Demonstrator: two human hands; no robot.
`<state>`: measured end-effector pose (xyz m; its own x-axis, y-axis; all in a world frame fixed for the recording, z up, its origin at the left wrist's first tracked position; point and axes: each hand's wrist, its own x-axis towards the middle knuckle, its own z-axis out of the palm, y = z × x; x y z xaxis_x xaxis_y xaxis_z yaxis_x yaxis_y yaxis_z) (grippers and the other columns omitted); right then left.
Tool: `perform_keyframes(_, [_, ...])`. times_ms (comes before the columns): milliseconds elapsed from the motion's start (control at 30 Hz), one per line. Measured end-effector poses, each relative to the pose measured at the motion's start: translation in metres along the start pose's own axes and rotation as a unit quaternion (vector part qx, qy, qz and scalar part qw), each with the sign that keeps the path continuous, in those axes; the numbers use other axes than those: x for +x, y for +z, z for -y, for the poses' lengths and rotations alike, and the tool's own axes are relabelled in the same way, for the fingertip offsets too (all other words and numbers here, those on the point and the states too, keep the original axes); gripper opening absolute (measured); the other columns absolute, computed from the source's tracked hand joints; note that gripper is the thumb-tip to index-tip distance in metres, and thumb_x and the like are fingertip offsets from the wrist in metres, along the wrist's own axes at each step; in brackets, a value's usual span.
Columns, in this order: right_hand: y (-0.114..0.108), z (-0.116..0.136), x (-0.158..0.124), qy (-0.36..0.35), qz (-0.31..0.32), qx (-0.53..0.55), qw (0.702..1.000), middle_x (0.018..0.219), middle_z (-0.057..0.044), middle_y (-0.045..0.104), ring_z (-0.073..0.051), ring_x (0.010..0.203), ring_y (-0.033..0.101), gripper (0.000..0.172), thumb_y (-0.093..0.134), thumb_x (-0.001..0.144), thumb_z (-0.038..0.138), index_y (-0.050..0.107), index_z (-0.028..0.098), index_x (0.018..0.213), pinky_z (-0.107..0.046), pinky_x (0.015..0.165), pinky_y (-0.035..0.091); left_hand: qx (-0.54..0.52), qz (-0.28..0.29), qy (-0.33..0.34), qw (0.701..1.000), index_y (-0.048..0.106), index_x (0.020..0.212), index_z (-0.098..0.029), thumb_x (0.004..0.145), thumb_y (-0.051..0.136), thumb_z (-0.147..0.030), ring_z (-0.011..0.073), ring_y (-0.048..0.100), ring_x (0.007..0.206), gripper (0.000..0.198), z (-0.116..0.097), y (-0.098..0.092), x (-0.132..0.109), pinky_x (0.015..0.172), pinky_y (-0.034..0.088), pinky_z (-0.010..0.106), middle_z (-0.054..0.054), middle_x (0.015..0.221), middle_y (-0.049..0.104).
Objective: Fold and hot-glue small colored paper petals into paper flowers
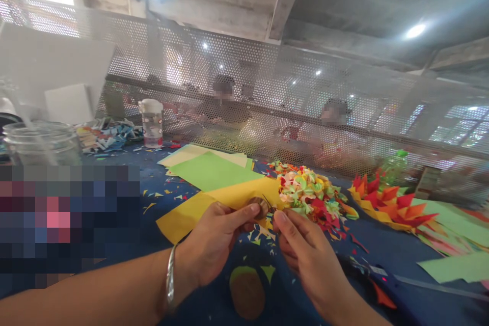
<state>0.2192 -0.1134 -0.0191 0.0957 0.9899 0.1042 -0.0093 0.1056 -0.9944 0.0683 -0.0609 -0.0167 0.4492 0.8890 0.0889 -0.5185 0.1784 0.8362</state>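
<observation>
My left hand point(214, 239) is closed in a pinch on a small round brown disc point(262, 207), its thumb lying across the front. A silvery bangle point(170, 277) circles that wrist. Close beside it, my right hand point(305, 249) pinches with thumb and forefinger near a thin dark wire-like strand point(269, 202) by the disc's edge; what sits between those fingertips is too small to name. Behind both hands lies a sheet of yellow paper point(225, 194), partly covered by them. Below them on the blue table is a larger oval brown piece point(247, 295) with a green upper edge.
Green paper sheets point(214, 170) and a pile of small coloured paper cuttings point(305, 188) lie beyond my hands. At right are folded red-orange paper shapes point(397, 209). A glass jar point(42, 142) and a lidded bottle point(152, 125) stand left, before a perforated screen point(263, 81).
</observation>
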Motion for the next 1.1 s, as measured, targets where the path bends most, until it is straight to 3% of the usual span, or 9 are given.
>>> perform_keyframes(300, [0.0008, 0.0026, -0.0006, 0.014, 0.005, 0.006, 1.000, 0.052, 0.012, 0.019, -0.005, 0.044, 0.010, 0.045, 0.065, 0.081, 0.059, 0.048, 0.020, 0.069, -0.019, 0.039, 0.008, 0.024, -0.001, 0.017, 1.000, 0.076, 0.085, -0.011, 0.074, 0.079, -0.023, 0.0117, 0.056, 0.075, 0.017, 0.0019, -0.0041, 0.0010, 0.069, 0.043, 0.022, 0.007, 0.087, 0.070])
perform_keyframes(733, [-0.0006, 0.0005, 0.0012, 0.008, 0.012, 0.006, 1.000, 0.051, 0.013, 0.019, -0.005, 0.043, 0.010, 0.045, 0.064, 0.082, 0.060, 0.046, 0.020, 0.070, -0.020, 0.039, 0.008, -0.025, 0.005, 0.002, 1.000, 0.076, 0.079, -0.011, 0.071, 0.081, -0.023, 0.0118, 0.058, 0.077, 0.015, -0.0004, 0.0032, -0.0015, 0.069, 0.047, 0.019, 0.006, 0.083, 0.069])
perform_keyframes(1100, [-0.0041, -0.0006, 0.0015, -0.007, 0.023, -0.039, 0.999, 0.051, 0.012, 0.021, -0.006, 0.044, 0.011, 0.045, 0.060, 0.085, 0.060, 0.046, 0.020, 0.068, -0.021, 0.038, 0.009, 0.064, -0.004, 0.030, 0.998, 0.075, 0.085, -0.013, 0.073, 0.079, -0.027, 0.0145, 0.062, 0.079, 0.020, -0.0019, -0.0013, 0.0010, 0.066, 0.049, 0.021, 0.007, 0.087, 0.071])
